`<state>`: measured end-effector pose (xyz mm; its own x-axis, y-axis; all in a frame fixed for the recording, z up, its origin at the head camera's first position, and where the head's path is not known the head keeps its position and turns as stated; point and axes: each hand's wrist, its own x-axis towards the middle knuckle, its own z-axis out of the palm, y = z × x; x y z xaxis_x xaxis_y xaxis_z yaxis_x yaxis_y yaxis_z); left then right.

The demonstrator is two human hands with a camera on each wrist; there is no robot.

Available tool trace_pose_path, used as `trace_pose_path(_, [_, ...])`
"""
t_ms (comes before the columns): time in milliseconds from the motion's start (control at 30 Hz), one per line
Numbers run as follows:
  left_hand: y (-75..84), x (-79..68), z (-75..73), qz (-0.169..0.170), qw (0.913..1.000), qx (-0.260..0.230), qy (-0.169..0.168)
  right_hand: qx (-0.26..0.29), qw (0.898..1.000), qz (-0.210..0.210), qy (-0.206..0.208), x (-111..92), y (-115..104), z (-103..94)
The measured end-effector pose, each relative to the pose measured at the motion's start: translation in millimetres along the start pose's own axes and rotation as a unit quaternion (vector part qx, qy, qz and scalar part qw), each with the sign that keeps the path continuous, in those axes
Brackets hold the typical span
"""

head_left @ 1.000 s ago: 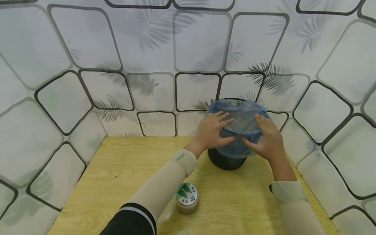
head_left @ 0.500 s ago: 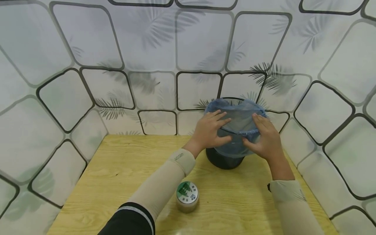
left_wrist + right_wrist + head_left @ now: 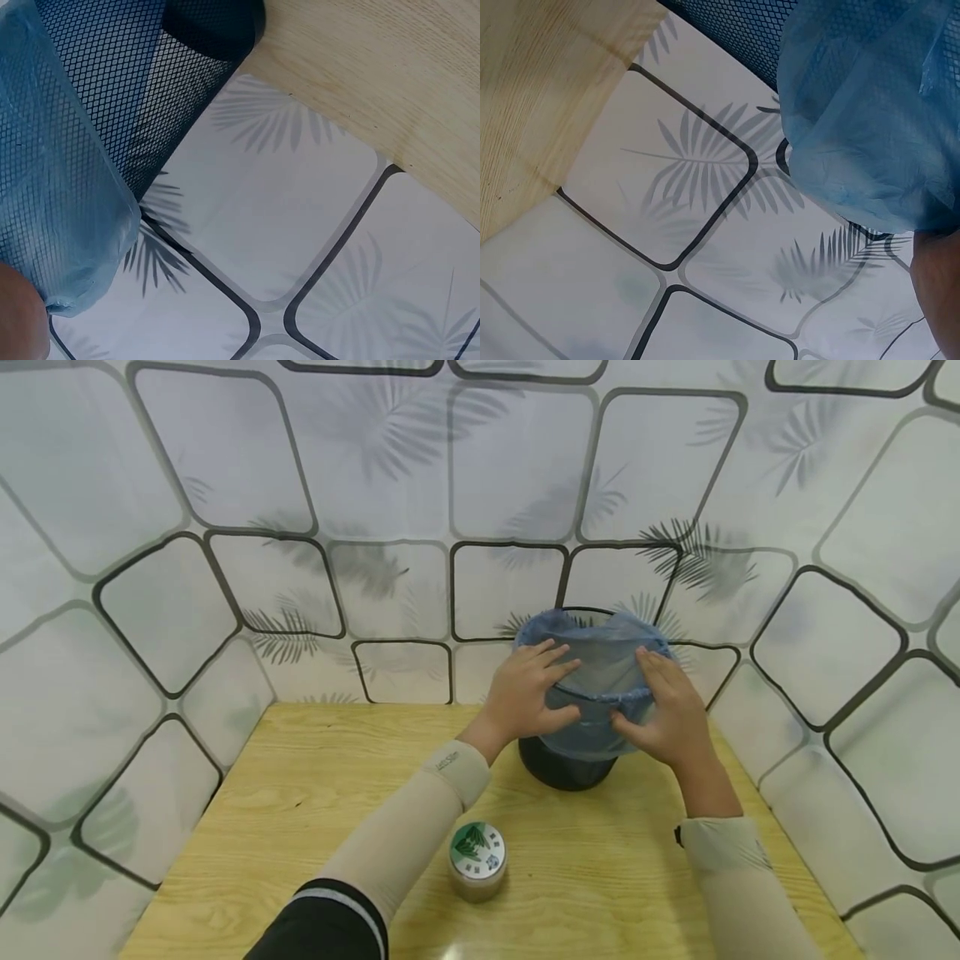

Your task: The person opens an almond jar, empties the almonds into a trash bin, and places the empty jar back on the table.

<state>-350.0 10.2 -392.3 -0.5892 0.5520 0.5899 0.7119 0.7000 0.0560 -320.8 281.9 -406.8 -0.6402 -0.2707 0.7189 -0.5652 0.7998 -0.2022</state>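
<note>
A black mesh waste bin stands on the wooden table, towards its far right side. A translucent blue plastic bag lines it and folds out over the rim, hanging down the outside. My left hand touches the left of the lined rim with fingers spread and thumb held out. On the opposite side, my right hand presses the bag with fairly straight fingers, thumb at the front. In the left wrist view the mesh shows beside the bag; the right wrist view shows crumpled bag film.
A small jar with a green and white lid stands on the table, nearer to me, beside my left forearm. Patterned wall covering rises behind the table and along both sides.
The bin and its blue bag have shifted slightly left across the table, with both hands moving along on its rim. The jar has stayed where it was.
</note>
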Motion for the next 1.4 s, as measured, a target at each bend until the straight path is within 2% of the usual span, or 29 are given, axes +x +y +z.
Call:
trace_pose_path(633, [-9.7, -11.2, -8.4, -0.003, 0.9995, 0.008, 0.029, 0.002, 1.000, -0.021, -0.012, 7, -8, 8.0])
trace_pose_path(1400, [-23.7, -36.8, -16.1, -0.012, 0.9978, 0.023, 0.061, 0.008, 0.999, -0.033, -0.038, 13, -31, 20.4])
